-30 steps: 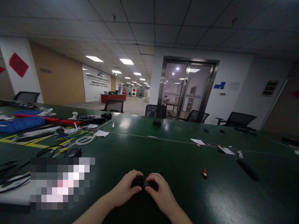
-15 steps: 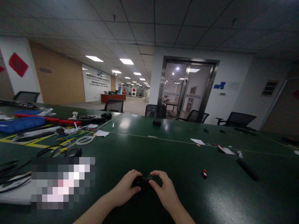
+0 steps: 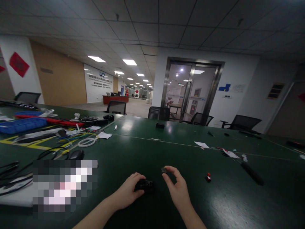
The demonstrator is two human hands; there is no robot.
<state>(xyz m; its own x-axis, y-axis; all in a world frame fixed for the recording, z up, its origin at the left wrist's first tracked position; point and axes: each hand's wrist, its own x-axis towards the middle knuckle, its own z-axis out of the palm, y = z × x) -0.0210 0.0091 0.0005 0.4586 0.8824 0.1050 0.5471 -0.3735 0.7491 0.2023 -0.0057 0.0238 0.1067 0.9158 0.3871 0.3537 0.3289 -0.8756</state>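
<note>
My left hand (image 3: pixel 130 191) is closed round a small black device (image 3: pixel 146 184), low over the green table in front of me. Thumb and fingers grip its left end, and its right end shows. To the right and slightly farther off, my right hand (image 3: pixel 176 184) pinches a small dark block (image 3: pixel 164 170) between thumb and fingertips. The block is apart from the black device. What kind of part either one is, I cannot make out. A little red-and-black object (image 3: pixel 208 177) lies on the table to the right of my right hand.
Cables, a blue tray (image 3: pixel 23 125) and a computer mouse (image 3: pixel 76 155) crowd the left of the green table (image 3: pixel 133 152). A black box (image 3: pixel 160 126) sits at the far edge. Papers (image 3: pixel 230 153) and a long black object (image 3: pixel 252 172) lie on the right.
My right hand has drawn the small dark block away from the black device, moving right and a little farther off. My left hand has stayed in place, still holding the device.
</note>
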